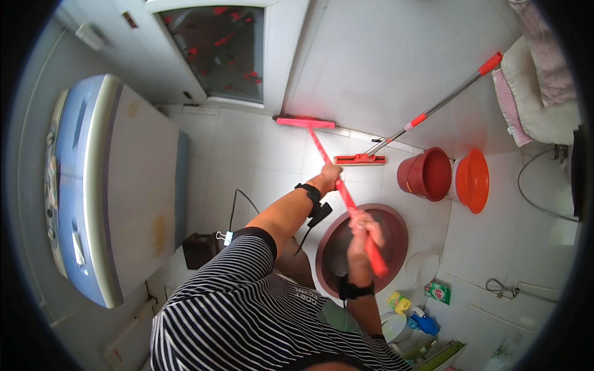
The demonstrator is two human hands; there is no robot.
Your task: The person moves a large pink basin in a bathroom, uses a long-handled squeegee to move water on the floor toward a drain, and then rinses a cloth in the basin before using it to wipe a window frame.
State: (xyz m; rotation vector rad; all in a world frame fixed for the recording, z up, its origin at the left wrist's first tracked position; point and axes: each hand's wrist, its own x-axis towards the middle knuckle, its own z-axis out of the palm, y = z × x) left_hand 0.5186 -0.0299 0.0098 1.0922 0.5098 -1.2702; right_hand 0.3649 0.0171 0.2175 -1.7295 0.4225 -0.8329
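Note:
A broom with a pink head [306, 123] and a red handle slants across the middle, its dark bristles down along the wall beside the door. My left hand [331, 175] is closed around the middle of the handle. Lower right of it, my right hand [365, 231], slightly blurred, grips the handle near its top end, above a large dark-red basin [400, 232]. Just right of the broom head, a red sponge mop [359, 160] stands on the tiles, its metal pole leaning on the wall.
A blue and white washing machine [139, 185] fills the left. A white door [209, 51] with a glass pane stands at the back. Right are a dark-red bucket [415, 174], an orange basin [472, 181] and hanging towels [529, 92]. Cleaning bottles [424, 323] stand lower right.

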